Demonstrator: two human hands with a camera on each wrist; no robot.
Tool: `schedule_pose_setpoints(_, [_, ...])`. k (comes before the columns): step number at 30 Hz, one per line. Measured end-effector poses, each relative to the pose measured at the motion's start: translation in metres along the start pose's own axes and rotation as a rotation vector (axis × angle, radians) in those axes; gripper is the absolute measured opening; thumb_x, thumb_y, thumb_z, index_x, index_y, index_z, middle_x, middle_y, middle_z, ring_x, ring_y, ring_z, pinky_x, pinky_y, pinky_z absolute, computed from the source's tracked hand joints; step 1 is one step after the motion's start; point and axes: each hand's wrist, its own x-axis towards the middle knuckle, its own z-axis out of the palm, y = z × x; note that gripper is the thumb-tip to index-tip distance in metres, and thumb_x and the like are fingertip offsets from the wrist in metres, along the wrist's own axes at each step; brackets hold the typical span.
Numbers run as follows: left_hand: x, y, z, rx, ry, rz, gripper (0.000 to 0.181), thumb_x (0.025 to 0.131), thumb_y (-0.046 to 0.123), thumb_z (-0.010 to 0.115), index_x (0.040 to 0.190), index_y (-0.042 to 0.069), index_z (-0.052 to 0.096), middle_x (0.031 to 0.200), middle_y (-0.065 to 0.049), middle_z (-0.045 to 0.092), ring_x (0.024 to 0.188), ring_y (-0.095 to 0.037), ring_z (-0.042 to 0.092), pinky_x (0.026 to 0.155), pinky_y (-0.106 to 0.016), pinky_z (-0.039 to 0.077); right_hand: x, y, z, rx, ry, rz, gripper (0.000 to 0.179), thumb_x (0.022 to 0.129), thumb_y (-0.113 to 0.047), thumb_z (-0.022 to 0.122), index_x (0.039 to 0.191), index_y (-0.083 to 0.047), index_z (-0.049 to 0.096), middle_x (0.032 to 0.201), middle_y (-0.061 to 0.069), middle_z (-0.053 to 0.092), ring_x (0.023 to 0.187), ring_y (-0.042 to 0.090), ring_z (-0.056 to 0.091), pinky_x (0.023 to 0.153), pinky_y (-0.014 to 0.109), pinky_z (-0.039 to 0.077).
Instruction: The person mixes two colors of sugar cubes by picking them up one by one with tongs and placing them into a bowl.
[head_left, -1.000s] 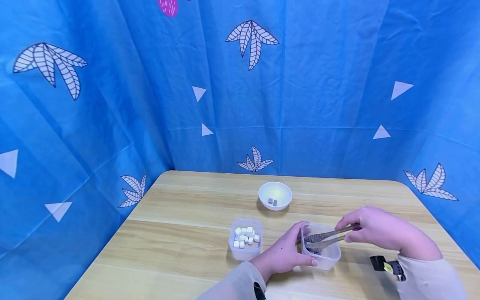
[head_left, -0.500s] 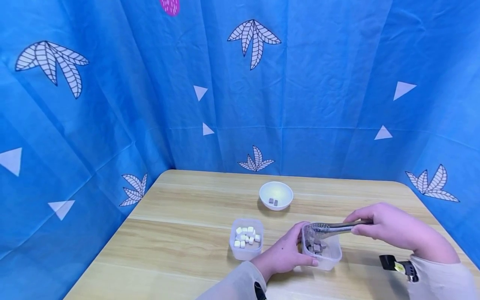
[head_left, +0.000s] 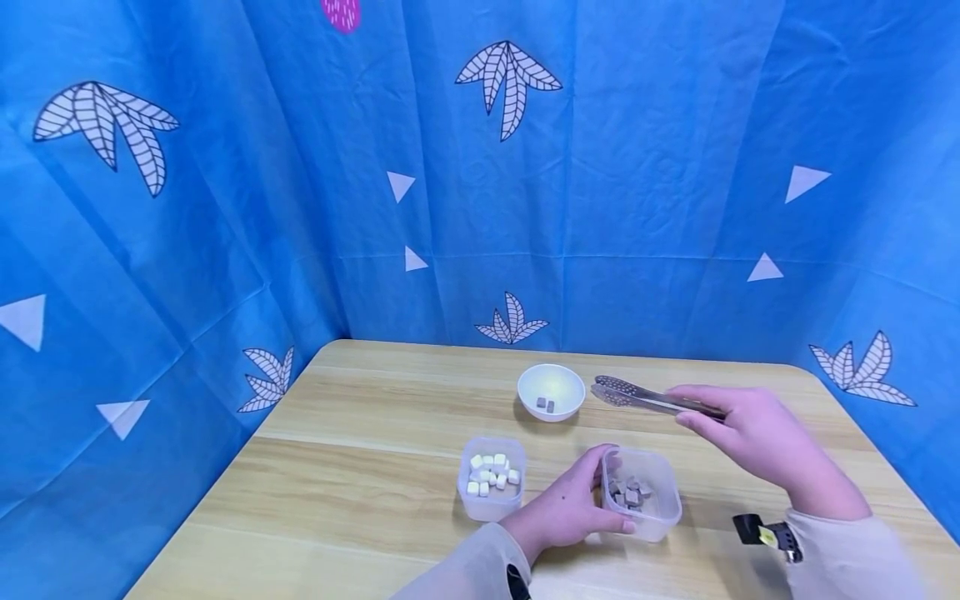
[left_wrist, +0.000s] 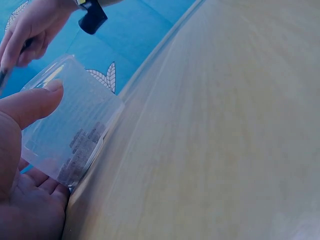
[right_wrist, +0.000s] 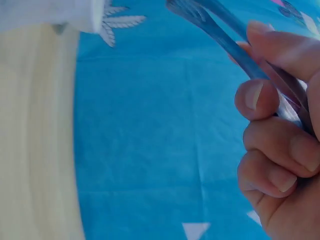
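My left hand grips the left side of a clear plastic container, thumb in front and fingers behind. Several small grey-brown cubes lie inside it. In the left wrist view, the thumb presses on the container's wall. My right hand holds metal tongs above the table, fingers curled round the handles in the right wrist view. The tongs' perforated tips are close together, just right of the white bowl. Whether a cube sits between them I cannot tell. Two grey cubes rest in the bowl.
A second clear container with several white cubes stands left of my left hand. All of it stands on a light wooden table. A blue patterned curtain hangs behind and at the sides.
The right hand has lifted the tongs out of the container of grey cubes and carried them away from me, toward the bowl. My left hand has stayed on the container.
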Motion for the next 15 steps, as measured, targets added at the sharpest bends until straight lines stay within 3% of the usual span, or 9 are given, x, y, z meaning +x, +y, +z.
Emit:
schedule_pose_setpoints(3, [0.001, 0.000, -0.001, -0.005, -0.005, 0.004, 0.095, 0.076, 0.030, 0.089, 0.153, 0.029, 0.034, 0.148, 0.011, 0.047, 0.135, -0.010, 0.045, 0.117, -0.040, 0.032, 0.005, 0.001, 0.017, 0.005, 0.018, -0.004, 0.029, 0.095, -0.027, 0.073, 0.122, -0.021, 0.074, 0.103, -0.006, 0.073, 0.051, -0.003, 0.035, 0.060, 0.028, 0.041])
schedule_pose_setpoints(6, [0.001, 0.000, -0.002, -0.016, -0.011, 0.004, 0.095, 0.077, 0.030, 0.089, 0.154, 0.027, 0.034, 0.148, 0.012, 0.046, 0.135, -0.010, 0.045, 0.117, -0.041, 0.031, 0.009, 0.003, 0.033, 0.014, 0.024, 0.012, 0.029, 0.095, -0.029, 0.072, 0.123, -0.020, 0.074, 0.098, -0.008, 0.072, 0.051, -0.002, 0.036, 0.059, 0.028, 0.041])
schedule_pose_setpoints(9, [0.001, 0.001, -0.003, -0.020, -0.011, 0.004, 0.095, 0.077, 0.030, 0.089, 0.154, 0.027, 0.034, 0.147, 0.013, 0.047, 0.134, -0.009, 0.045, 0.117, -0.041, 0.031, 0.011, 0.005, 0.048, 0.024, 0.023, 0.035, 0.030, 0.096, -0.030, 0.070, 0.124, -0.018, 0.073, 0.083, -0.010, 0.068, 0.050, -0.001, 0.035, 0.059, 0.030, 0.042])
schedule_pose_setpoints(15, [0.001, 0.001, -0.001, -0.040, -0.012, -0.011, 0.096, 0.075, 0.029, 0.090, 0.153, 0.028, 0.035, 0.146, 0.013, 0.047, 0.132, -0.008, 0.046, 0.116, -0.041, 0.032, 0.010, 0.004, 0.066, 0.031, 0.019, 0.105, 0.032, 0.098, -0.033, 0.068, 0.126, -0.017, 0.071, 0.054, -0.016, 0.041, 0.045, 0.003, 0.033, 0.051, 0.027, 0.037])
